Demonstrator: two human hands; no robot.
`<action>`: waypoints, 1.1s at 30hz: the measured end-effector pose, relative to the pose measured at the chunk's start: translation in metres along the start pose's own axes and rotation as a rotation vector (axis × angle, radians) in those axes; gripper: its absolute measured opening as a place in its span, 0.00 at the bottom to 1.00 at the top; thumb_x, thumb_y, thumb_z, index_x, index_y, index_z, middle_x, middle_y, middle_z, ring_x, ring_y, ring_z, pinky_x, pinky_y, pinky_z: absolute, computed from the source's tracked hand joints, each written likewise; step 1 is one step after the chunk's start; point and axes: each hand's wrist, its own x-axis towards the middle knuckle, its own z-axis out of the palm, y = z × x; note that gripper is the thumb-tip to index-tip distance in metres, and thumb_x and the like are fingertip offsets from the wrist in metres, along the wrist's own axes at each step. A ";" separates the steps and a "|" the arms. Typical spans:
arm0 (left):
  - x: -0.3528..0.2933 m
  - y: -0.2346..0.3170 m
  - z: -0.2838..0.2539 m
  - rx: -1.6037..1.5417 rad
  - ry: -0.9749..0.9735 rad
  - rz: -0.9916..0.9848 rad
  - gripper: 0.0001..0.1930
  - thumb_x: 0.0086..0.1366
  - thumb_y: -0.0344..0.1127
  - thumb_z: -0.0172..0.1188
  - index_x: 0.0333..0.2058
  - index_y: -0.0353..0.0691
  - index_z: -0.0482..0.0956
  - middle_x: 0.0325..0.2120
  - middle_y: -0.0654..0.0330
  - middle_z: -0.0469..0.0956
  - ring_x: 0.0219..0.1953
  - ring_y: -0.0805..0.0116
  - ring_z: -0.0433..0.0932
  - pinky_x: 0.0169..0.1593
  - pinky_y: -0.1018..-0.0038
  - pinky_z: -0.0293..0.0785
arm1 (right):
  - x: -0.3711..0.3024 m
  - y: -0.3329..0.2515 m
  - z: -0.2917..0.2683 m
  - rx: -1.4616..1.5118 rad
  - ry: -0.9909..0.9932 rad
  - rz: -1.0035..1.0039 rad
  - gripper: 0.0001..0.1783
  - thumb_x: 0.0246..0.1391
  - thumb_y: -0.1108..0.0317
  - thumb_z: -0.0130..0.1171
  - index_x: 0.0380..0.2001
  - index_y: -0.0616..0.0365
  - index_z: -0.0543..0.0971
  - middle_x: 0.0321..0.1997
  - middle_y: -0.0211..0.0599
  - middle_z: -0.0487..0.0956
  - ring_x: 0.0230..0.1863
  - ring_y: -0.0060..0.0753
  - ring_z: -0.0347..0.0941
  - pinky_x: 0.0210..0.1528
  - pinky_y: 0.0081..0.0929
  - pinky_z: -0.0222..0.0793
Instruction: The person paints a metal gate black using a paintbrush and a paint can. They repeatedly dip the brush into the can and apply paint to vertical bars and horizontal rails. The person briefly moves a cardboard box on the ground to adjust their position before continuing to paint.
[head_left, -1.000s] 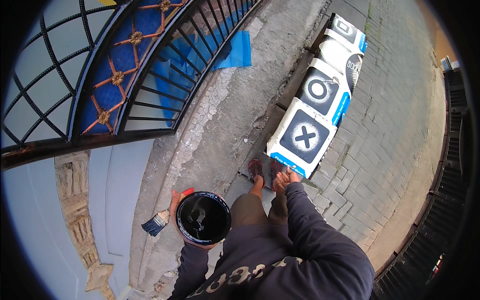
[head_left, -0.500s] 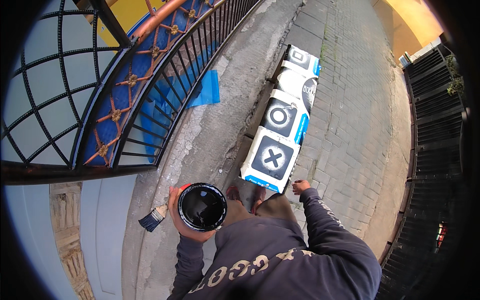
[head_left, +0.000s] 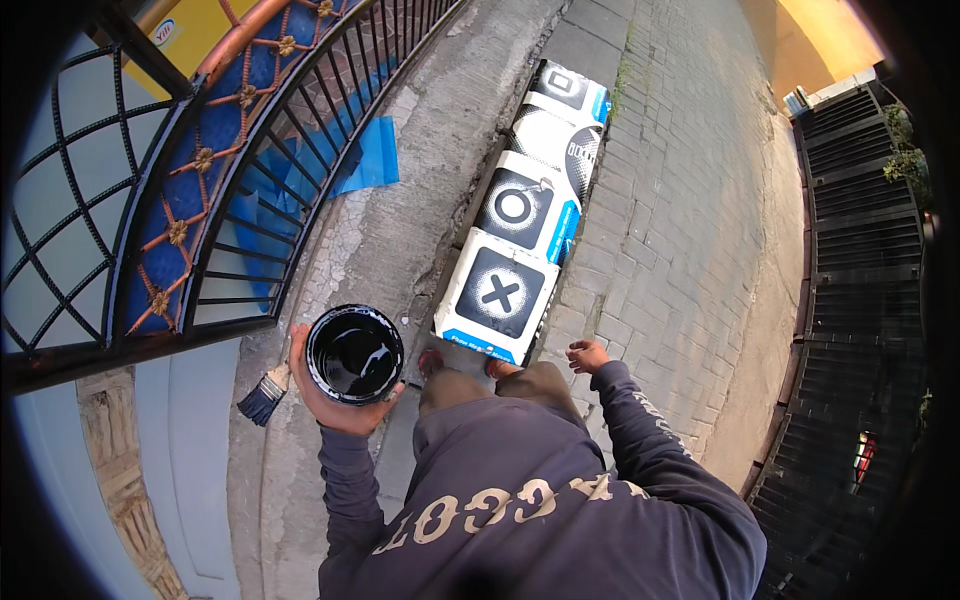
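Observation:
My left hand [head_left: 322, 402] is closed round a round can [head_left: 322, 322] of black paint, with its open top facing up. The paint [head_left: 352, 358] is glossy and streaks the inner wall. A flat paintbrush [head_left: 264, 398] with dark bristles sticks out on the left side of that hand, beside the can; most of its handle is hidden. Well apart from the can, my right hand [head_left: 587, 356] hangs by my right side with loosely bent fingers and nothing visible in it.
Ahead of my feet stands a long row of white and black boxes [head_left: 500, 290] with blue edges, along the curb. A curved black railing [head_left: 270, 235] with blue sheeting [head_left: 370, 155] runs on the left. Paving [head_left: 665, 210] stretches right to a black fence [head_left: 860, 270].
The can and brush have moved left and up in the view with my left hand. The boxes and railing have shifted left too, as my head view turned. My right hand's fingers have loosened slightly.

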 end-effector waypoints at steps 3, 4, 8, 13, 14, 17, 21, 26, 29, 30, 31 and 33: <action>0.008 0.013 0.036 0.026 0.008 0.051 0.67 0.38 0.59 0.83 0.71 0.30 0.56 0.67 0.43 0.61 0.71 0.44 0.60 0.74 0.50 0.55 | 0.006 0.027 -0.039 0.033 0.034 0.053 0.23 0.60 0.63 0.70 0.54 0.64 0.80 0.41 0.44 0.87 0.37 0.36 0.86 0.36 0.34 0.85; 0.011 0.019 0.049 0.038 0.013 0.067 0.68 0.39 0.59 0.83 0.71 0.30 0.54 0.67 0.44 0.61 0.71 0.45 0.61 0.74 0.51 0.55 | 0.013 0.035 -0.055 0.037 0.064 0.101 0.23 0.60 0.63 0.70 0.54 0.64 0.80 0.41 0.44 0.87 0.37 0.36 0.86 0.36 0.35 0.85; 0.007 0.050 0.110 0.045 -0.034 0.015 0.70 0.39 0.58 0.84 0.73 0.34 0.50 0.69 0.46 0.59 0.71 0.48 0.62 0.74 0.53 0.57 | 0.053 0.081 -0.122 0.005 0.038 0.165 0.18 0.61 0.63 0.69 0.50 0.62 0.80 0.36 0.36 0.84 0.32 0.34 0.83 0.33 0.36 0.82; -0.009 0.122 0.219 -0.117 -0.064 -0.099 0.60 0.43 0.35 0.84 0.72 0.34 0.55 0.63 0.47 0.72 0.62 0.52 0.75 0.65 0.58 0.74 | 0.131 0.122 -0.249 -0.017 0.004 0.196 0.23 0.60 0.63 0.68 0.55 0.63 0.80 0.41 0.42 0.87 0.31 0.34 0.84 0.31 0.35 0.83; -0.011 0.137 0.240 -0.237 -0.023 -0.096 0.57 0.43 0.31 0.83 0.71 0.33 0.57 0.60 0.47 0.74 0.61 0.53 0.77 0.64 0.58 0.76 | 0.142 0.130 -0.282 0.011 0.016 0.206 0.23 0.61 0.63 0.67 0.56 0.63 0.80 0.44 0.42 0.87 0.32 0.34 0.84 0.33 0.35 0.83; -0.005 0.177 0.291 -0.296 0.033 -0.046 0.56 0.43 0.28 0.82 0.70 0.33 0.59 0.61 0.47 0.74 0.62 0.54 0.76 0.65 0.57 0.74 | 0.157 0.138 -0.371 0.183 0.140 0.121 0.17 0.60 0.68 0.66 0.51 0.61 0.81 0.36 0.37 0.85 0.29 0.33 0.82 0.29 0.36 0.80; 0.003 0.223 0.331 -0.260 0.021 -0.022 0.55 0.43 0.27 0.82 0.70 0.33 0.60 0.62 0.48 0.74 0.62 0.55 0.76 0.66 0.57 0.73 | 0.190 0.130 -0.457 0.366 0.239 0.212 0.08 0.59 0.72 0.64 0.41 0.59 0.78 0.27 0.34 0.79 0.21 0.32 0.74 0.21 0.33 0.69; 0.018 0.257 0.355 -0.205 0.013 0.014 0.55 0.42 0.27 0.82 0.69 0.33 0.61 0.61 0.48 0.75 0.62 0.55 0.76 0.66 0.57 0.73 | 0.247 0.096 -0.436 0.507 0.109 0.195 0.07 0.61 0.73 0.62 0.41 0.58 0.77 0.24 0.36 0.77 0.20 0.32 0.73 0.19 0.34 0.66; 0.026 0.268 0.369 -0.133 0.051 0.021 0.54 0.41 0.27 0.83 0.69 0.33 0.62 0.60 0.48 0.76 0.61 0.55 0.78 0.65 0.58 0.75 | 0.263 0.050 -0.382 0.176 -0.077 0.083 0.14 0.60 0.67 0.67 0.49 0.57 0.83 0.34 0.34 0.85 0.30 0.28 0.81 0.30 0.32 0.81; 0.025 0.271 0.374 -0.132 0.074 -0.025 0.54 0.41 0.27 0.83 0.68 0.33 0.62 0.60 0.48 0.76 0.60 0.55 0.78 0.64 0.58 0.75 | 0.261 0.035 -0.363 0.187 -0.126 0.059 0.15 0.60 0.66 0.67 0.48 0.58 0.83 0.35 0.35 0.85 0.30 0.29 0.81 0.31 0.33 0.81; 0.029 0.274 0.380 -0.127 0.079 -0.022 0.54 0.41 0.27 0.83 0.68 0.32 0.63 0.59 0.48 0.76 0.60 0.55 0.79 0.63 0.59 0.76 | 0.260 0.018 -0.355 0.127 -0.225 0.015 0.15 0.60 0.65 0.67 0.49 0.58 0.83 0.36 0.35 0.85 0.31 0.30 0.82 0.32 0.34 0.82; 0.038 0.275 0.391 -0.113 0.086 -0.019 0.53 0.41 0.28 0.83 0.67 0.31 0.63 0.57 0.47 0.78 0.57 0.56 0.80 0.61 0.60 0.79 | 0.257 -0.018 -0.349 0.091 -0.314 -0.056 0.16 0.61 0.64 0.66 0.49 0.60 0.83 0.35 0.35 0.84 0.31 0.31 0.82 0.32 0.34 0.80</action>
